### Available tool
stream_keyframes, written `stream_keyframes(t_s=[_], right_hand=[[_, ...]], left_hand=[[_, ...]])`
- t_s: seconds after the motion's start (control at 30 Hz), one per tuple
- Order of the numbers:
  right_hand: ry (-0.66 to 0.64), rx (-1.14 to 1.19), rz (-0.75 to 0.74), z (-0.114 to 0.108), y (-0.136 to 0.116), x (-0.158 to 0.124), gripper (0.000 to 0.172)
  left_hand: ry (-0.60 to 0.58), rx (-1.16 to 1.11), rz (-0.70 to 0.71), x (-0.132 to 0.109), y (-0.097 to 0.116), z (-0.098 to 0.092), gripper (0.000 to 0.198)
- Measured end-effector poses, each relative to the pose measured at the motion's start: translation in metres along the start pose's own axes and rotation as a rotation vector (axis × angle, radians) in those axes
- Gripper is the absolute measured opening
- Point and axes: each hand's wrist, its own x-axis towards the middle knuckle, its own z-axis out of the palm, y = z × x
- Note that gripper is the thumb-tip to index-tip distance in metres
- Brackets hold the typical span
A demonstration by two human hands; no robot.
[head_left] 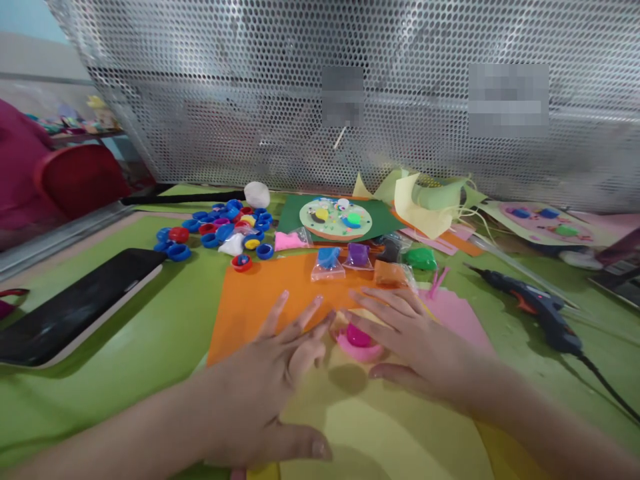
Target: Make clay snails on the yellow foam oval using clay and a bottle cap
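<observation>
On a pale yellow sheet of paper sits a magenta domed piece, like a bottle cap, with a soft light pink band along its front edge. My left hand is left of it, palm down with fingers stretched and spread; its fingertips reach over the orange sheet. From the right, my right hand lies over the piece's edge, fingers extended and thumb apart. Its index finger partly hides the magenta piece, so I cannot tell whether it touches. Neither hand grips anything.
Bags of coloured clay and several bottle caps lie beyond my hands. A phone is at left, a glue gun with its cord at right. A decorated paper disc and a perforated metal panel are behind.
</observation>
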Motion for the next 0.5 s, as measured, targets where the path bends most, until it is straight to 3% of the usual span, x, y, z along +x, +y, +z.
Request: stream_keyframes(t_s=[0.13, 0.5], right_hand=[[0.023, -0.031, -0.129, -0.008, -0.010, 0.000, 0.037], [0.071, -0.042, -0.205, 0.002, -0.006, 0.001, 0.040]], left_hand=[[-0.043, -0.026, -0.008, 0.001, 0.005, -0.003, 0.080], [-0.075, -0.003, -0.071, 0.006, 0.010, -0.012, 0.075]])
